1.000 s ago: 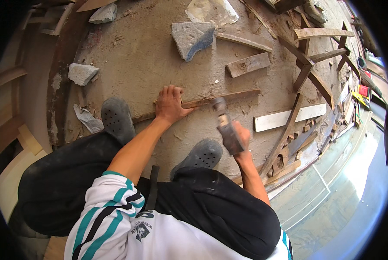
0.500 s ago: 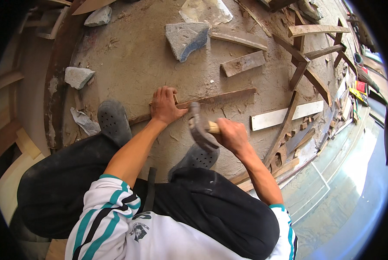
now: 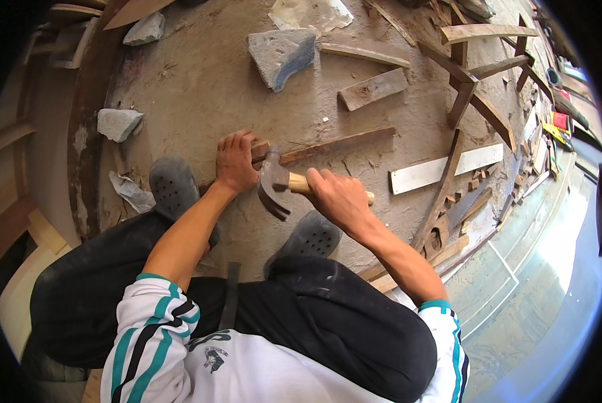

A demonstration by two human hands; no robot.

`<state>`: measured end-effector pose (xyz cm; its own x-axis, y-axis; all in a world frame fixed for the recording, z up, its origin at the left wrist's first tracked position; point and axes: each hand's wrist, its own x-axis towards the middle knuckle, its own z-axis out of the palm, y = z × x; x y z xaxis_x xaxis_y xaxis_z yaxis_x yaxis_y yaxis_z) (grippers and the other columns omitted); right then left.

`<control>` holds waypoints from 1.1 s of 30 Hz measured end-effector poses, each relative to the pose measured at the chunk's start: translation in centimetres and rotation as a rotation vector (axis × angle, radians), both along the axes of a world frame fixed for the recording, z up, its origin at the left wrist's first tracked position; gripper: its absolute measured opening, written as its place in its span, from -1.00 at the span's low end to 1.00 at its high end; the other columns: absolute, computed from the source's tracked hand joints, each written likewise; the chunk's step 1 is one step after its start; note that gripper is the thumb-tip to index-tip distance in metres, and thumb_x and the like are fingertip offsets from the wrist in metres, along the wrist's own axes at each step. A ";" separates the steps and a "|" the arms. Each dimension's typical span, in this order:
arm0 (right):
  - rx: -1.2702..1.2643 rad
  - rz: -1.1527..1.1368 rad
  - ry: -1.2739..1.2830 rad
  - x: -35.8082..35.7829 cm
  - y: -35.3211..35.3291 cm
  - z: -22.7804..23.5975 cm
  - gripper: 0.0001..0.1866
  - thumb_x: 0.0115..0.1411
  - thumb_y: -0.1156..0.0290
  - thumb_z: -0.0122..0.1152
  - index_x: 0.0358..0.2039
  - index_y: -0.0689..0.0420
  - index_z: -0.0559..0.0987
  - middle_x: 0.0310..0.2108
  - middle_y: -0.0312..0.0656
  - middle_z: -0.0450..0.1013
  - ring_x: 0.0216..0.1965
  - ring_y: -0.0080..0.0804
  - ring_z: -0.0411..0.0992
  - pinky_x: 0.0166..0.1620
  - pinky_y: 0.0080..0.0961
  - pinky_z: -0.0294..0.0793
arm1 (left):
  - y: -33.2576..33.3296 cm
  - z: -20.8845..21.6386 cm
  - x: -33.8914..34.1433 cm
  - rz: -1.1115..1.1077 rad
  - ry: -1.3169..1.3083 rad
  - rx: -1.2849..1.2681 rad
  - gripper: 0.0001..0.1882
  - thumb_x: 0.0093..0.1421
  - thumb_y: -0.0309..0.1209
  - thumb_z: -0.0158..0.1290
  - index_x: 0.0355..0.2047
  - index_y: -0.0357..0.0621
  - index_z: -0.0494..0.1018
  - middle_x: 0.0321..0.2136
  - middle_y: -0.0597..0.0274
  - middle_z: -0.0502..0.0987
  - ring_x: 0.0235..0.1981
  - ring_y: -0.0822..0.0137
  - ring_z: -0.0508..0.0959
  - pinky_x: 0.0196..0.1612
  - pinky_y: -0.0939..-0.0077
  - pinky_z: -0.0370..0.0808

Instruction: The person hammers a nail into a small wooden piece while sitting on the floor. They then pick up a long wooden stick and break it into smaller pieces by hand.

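A claw hammer (image 3: 272,184) with a pale wooden handle is gripped in my closed right hand (image 3: 339,200). Its head is at the near end of a short wood block (image 3: 259,152), its claw pointing down toward me. My left hand (image 3: 236,163) is closed over the left part of this block, fingers curled across its top. Alongside and under the block runs a long dark wooden strip (image 3: 345,145) lying on the floor between my feet and reaching off to the right. My left hand hides where block and strip meet.
Rough stones (image 3: 282,56) and a short board (image 3: 373,89) lie ahead on the dusty floor. To the right are a white-faced plank (image 3: 445,168), a wooden frame (image 3: 472,87), a handsaw (image 3: 438,233) and several small offcuts. My grey clogs (image 3: 308,236) flank the strip.
The hammer has moved left and slightly up, from above the strip to the short block's end. My left hand has shifted a little left, showing more of the block.
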<state>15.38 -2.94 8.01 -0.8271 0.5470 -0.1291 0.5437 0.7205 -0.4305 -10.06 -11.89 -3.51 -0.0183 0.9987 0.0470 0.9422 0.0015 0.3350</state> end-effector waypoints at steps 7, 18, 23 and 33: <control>-0.068 -0.139 -0.165 -1.7 1.9 1.5 -0.61 0.34 0.02 0.12 -0.31 0.12 0.38 -0.57 -0.03 0.51 -0.59 -0.01 0.54 -0.58 -0.11 0.46 | 0.1 0.7 0.3 0.055 -0.048 -0.092 -0.23 -0.14 -0.21 0.34 0.07 -0.06 0.25 0.05 0.13 0.33 0.14 0.08 0.30 0.26 0.14 0.15; -0.118 -0.203 -0.352 -0.2 1.3 0.8 -0.75 0.34 0.21 0.11 -0.24 0.15 0.40 -0.49 0.01 0.57 -0.48 0.05 0.59 -0.49 -0.07 0.53 | 0.7 2.0 0.5 0.040 -0.137 0.005 -0.41 0.07 -0.13 0.28 0.03 -0.07 0.34 0.00 0.12 0.39 0.08 0.07 0.35 0.21 0.16 0.19; -0.087 -0.350 -0.401 4.6 2.3 3.0 -0.64 0.26 0.12 0.24 -0.23 0.16 0.41 -0.51 0.02 0.56 -0.49 0.02 0.58 -0.45 -0.07 0.53 | 3.1 1.3 0.2 -0.099 -0.204 0.093 -0.70 0.21 -0.20 0.18 -0.10 -0.03 0.53 -0.13 0.23 0.51 -0.05 0.16 0.48 0.11 0.21 0.33; -0.175 -0.359 -0.603 10.7 1.6 7.0 -0.46 0.24 -0.14 0.20 -0.27 0.18 0.49 -0.52 0.11 0.53 -0.43 0.19 0.54 -0.37 0.05 0.49 | 10.0 2.2 3.2 -0.575 -0.065 -0.217 -0.84 0.23 -0.39 0.08 -0.19 -0.12 0.53 -0.18 0.16 0.56 -0.10 0.11 0.58 -0.09 0.20 0.54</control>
